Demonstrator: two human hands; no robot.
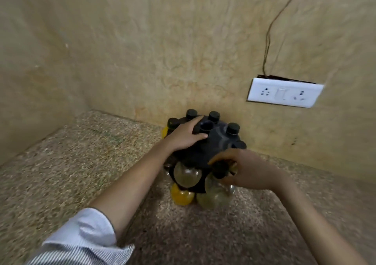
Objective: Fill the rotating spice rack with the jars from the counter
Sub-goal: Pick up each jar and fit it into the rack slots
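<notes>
A black rotating spice rack stands on the speckled counter against the back wall. Several black-capped jars ring its top tier. My left hand lies flat on the rack's top, next to its central hub. My right hand is closed around the black cap of a clear jar with pale contents at the rack's lower front right. A clear jar sits in the front slot, and a jar of yellow powder is below it.
A white socket plate is fixed to the beige wall at the right, with a thin cable running up from it. A side wall closes the counter on the left.
</notes>
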